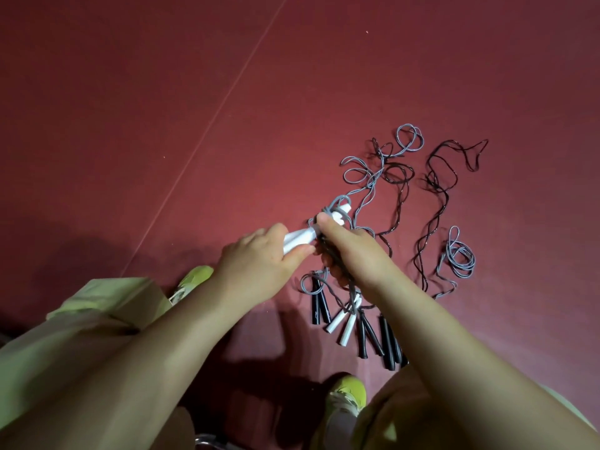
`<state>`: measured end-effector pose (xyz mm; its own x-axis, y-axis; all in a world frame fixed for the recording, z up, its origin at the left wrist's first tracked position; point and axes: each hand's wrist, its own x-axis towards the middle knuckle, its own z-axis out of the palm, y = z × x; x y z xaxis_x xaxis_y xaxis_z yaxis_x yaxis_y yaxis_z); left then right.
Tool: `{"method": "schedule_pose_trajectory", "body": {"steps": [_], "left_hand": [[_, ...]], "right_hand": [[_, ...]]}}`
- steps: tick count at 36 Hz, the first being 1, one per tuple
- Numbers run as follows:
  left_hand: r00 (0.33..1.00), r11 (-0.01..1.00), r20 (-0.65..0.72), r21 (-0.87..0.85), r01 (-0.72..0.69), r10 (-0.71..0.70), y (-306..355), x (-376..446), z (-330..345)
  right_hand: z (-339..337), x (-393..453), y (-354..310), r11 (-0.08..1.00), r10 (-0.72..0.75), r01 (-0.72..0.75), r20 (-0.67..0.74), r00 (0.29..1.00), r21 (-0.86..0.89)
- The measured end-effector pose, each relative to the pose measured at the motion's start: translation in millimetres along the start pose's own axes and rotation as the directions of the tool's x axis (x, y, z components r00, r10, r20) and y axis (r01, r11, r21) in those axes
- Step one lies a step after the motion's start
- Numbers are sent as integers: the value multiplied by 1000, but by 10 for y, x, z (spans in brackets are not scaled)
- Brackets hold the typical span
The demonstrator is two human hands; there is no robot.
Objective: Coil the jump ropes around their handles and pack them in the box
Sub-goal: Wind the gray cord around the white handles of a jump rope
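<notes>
Dark red mat floor (162, 92) carries everything. Left hand (259, 258) and right hand (354, 251) meet above the floor, holding a pair of white plastic handles (300, 238) between them, grey cord (337, 206) wound round the far end. Loose grey and black ropes (435, 183) lie beyond and right of the hands. Black and white handles on the floor (354, 329) sit nearer, under the right forearm. Yellow-green shoes (347, 394) nearest, lower edge.

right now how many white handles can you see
4: two white handles held together in the left hand, and two white handles lying on the red floor beside the black handles. More may hide under the arms.
</notes>
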<state>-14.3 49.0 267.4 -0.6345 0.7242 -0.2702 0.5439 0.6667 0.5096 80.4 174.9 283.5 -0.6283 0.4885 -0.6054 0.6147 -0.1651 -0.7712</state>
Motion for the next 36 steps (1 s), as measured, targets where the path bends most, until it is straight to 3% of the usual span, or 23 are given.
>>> {"method": "schedule_pose_trajectory", "body": {"steps": [4, 6, 8, 9, 11, 14, 17, 19, 22, 25, 28, 31, 34, 36], "left_hand": [[999, 1000, 26, -12, -26, 27, 39, -9, -39], [991, 997, 135, -74, 30, -19, 73, 14, -93], [963, 962, 263, -245, 119, -52, 89, 37, -146], [947, 915, 318, -369, 165, -42, 106, 32, -172], [899, 728, 438, -615, 305, -6, 124, 14, -215], [720, 396, 661, -731, 555, 211, 100, -22, -246], [565, 198, 637, -736, 647, 525, 49, -58, -181], [496, 115, 582, -715, 690, 645, 39, -88, -131], [496, 22, 548, -685, 728, 674, 76, -105, -89], [578, -2, 594, -696, 718, 560, 128, -84, -108], [640, 50, 622, -733, 678, 451, 152, -53, -154], [709, 202, 638, -769, 607, 301, 138, -23, -174], [804, 406, 580, -771, 490, 131, 138, -21, -166], [842, 491, 537, -749, 446, 55, 140, -23, -152]], "right_hand": [[-17, -30, -35, 995, -18, 19, -18, 1000, 95], [-24, -44, -56, 988, -42, 45, -26, 999, 145], [-26, -49, -67, 981, -100, 102, -20, 995, 165], [-21, -50, -70, 976, -131, 132, -13, 991, 171], [-2, -66, -89, 965, -178, 171, 18, 984, 196], [1, -70, -80, 940, -216, 192, 57, 975, 281], [-48, -80, -97, 882, -229, 167, 91, 969, 440], [-82, -96, -133, 860, -267, 188, 104, 958, 475], [-95, -91, -151, 849, -307, 212, 124, 944, 483], [-107, -45, -126, 866, -338, 241, 157, 928, 438], [-126, 21, -110, 923, -286, 233, 143, 948, 305], [-164, 25, -86, 966, -247, 234, 121, 961, 114], [-185, -9, -77, 968, -251, 252, 82, 965, 0], [-169, -8, -67, 962, -254, 255, 20, 967, -98]]}}
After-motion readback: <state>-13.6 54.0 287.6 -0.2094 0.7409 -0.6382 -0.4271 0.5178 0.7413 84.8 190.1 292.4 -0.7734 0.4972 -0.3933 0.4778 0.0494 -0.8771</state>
